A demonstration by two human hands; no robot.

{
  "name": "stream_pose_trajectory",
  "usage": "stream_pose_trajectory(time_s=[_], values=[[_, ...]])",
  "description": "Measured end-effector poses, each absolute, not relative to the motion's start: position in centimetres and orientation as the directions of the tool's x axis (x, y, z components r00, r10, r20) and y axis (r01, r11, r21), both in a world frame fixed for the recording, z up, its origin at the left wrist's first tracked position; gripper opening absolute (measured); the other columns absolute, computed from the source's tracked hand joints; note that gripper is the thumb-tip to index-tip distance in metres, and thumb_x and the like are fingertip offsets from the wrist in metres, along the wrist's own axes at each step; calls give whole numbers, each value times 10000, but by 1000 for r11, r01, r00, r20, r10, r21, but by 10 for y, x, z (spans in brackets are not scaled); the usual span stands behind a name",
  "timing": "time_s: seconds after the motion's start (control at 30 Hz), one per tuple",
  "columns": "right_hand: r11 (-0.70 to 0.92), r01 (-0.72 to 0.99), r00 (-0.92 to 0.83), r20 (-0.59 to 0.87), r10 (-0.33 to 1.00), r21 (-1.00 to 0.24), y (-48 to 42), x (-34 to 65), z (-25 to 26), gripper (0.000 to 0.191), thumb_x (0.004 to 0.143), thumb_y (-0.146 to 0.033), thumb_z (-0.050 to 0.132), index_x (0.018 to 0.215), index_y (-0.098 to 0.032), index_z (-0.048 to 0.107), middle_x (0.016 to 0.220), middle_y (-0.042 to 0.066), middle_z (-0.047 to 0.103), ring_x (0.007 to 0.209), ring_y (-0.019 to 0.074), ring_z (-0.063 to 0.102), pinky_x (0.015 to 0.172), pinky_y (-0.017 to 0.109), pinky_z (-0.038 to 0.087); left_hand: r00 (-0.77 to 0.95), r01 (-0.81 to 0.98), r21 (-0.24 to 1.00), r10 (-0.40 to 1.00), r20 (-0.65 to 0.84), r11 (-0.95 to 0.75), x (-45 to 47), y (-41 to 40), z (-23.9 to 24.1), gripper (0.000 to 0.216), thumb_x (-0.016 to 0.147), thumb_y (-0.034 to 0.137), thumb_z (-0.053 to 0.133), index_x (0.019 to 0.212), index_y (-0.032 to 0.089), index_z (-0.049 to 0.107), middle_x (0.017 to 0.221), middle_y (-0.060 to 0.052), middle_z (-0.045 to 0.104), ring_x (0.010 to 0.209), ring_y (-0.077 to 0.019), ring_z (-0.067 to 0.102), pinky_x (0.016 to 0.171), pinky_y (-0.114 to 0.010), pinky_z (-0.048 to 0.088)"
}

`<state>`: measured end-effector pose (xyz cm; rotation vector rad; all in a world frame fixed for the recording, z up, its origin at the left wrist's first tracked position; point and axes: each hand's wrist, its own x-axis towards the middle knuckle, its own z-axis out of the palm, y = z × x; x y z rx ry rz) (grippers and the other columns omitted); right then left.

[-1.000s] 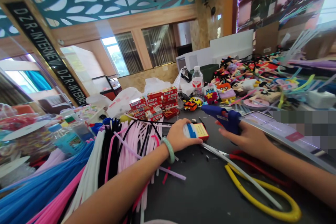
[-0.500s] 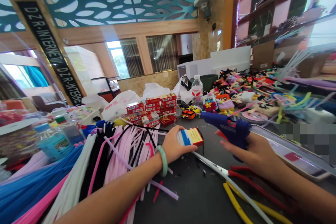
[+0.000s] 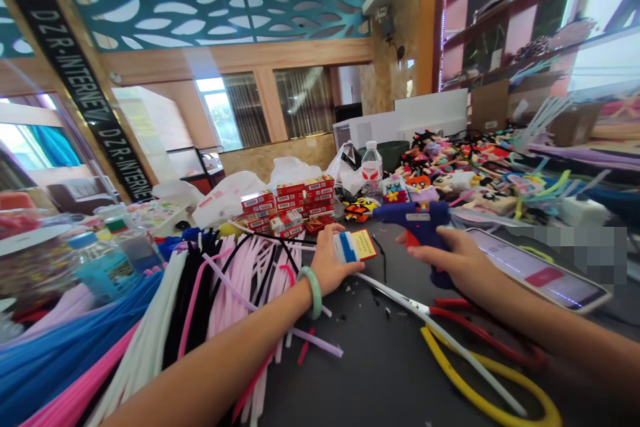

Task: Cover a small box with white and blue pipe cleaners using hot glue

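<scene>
My left hand [image 3: 331, 260], with a pale green bangle at the wrist, grips a small box [image 3: 364, 244] by its near end. The box has a yellow printed face and red edges, and white and blue strips cover the part beside my fingers. A blue hot glue gun [image 3: 419, 215] is in my right hand [image 3: 453, 252], with fingers around its handle by the red trigger. Its nozzle points left, above and slightly right of the box, apart from it. Scissors with red handles [image 3: 450, 312] lie on the dark table [image 3: 360, 373] below both hands.
Stacked red boxes [image 3: 287, 207] stand behind my left hand. Bundles of pipe cleaners [image 3: 155, 327] cover the left side. A phone [image 3: 545, 273] lies at right, near a yellow pipe cleaner loop [image 3: 467, 393]. Small dolls [image 3: 450, 180] and a water bottle [image 3: 371, 163] are farther back.
The glue gun has shifted left and sits more level. The box has moved slightly up and left and tilted, so its red side no longer shows as much. The view has shifted slightly.
</scene>
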<state>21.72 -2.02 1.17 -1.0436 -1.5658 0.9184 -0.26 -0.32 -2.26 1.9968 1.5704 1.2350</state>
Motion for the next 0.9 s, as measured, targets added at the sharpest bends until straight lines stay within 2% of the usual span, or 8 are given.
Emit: stream_pose_trajectory(time_s=[0.17,0.37,0.6,0.73,0.9], values=[[330,146,-136,312,940,-933,-12,206,32,286,493,-402,631,641,-161,678,458,-32,495,414,104,410,386,236,308,-8,609,727,914,405,-317,4,-9,-25,708,498,124,831,1064,191,411,1120,-70,443,1105,-244,468,1016,-398,356],[316,197,-145,291,946,-928,-17,197,8,253,514,-437,621,506,-200,534,418,-56,408,390,92,362,378,236,265,1,567,758,921,390,-322,4,-5,-26,641,472,134,835,997,207,475,1049,-38,480,1040,-238,489,969,-392,384],[322,229,-125,301,946,-919,-20,204,-6,310,579,-487,621,587,-187,544,506,-37,463,469,111,400,415,244,314,-68,468,835,930,360,-289,-4,5,-30,540,530,184,811,984,192,519,1002,-30,542,1006,-241,515,922,-377,406],[310,216,-99,295,950,-926,-15,210,-8,304,582,-481,623,590,-189,537,534,-30,472,480,108,397,419,237,303,-144,413,873,928,343,-259,-8,7,-32,530,553,129,770,1016,196,522,1034,-37,543,1010,-227,523,921,-359,410],[292,201,-121,273,955,-935,-11,212,-11,325,599,-466,572,721,-169,620,576,1,538,485,127,444,435,249,316,-183,303,921,933,309,-246,-10,9,-30,428,598,63,652,991,198,549,986,-28,557,926,-191,554,857,-326,448]])
